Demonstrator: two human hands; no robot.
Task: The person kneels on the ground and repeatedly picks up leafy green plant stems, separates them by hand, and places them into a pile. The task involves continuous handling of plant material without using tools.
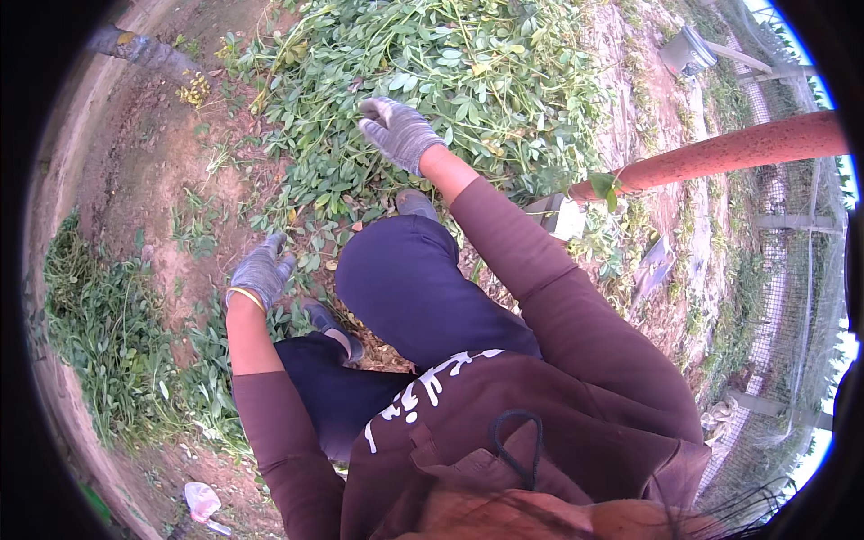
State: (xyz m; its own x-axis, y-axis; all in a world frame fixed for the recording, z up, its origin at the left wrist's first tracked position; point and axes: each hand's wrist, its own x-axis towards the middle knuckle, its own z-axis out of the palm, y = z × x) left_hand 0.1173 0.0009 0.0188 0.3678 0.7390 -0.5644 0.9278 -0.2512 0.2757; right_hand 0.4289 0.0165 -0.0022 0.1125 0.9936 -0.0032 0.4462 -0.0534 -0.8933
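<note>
My right hand (398,131), in a grey knitted glove, hovers over or rests on a large heap of leafy green plants (432,74); whether it touches them I cannot tell. Its fingers curl loosely, and nothing shows in them. Lower on the left, my left hand (262,271) wears a matching glove with a yellow band at the wrist. Its fingers are spread, with nothing held, above bare soil and scattered leaves. Between the arms are my bent knees in dark trousers and my shoes (331,324).
A rusty red pole (729,158) crosses at the right, near a white box-like object (560,216). A bucket (688,52) stands at the upper right by mesh netting (776,270). More cut greenery (115,324) lies left; a plastic bag (201,501) lies lower left.
</note>
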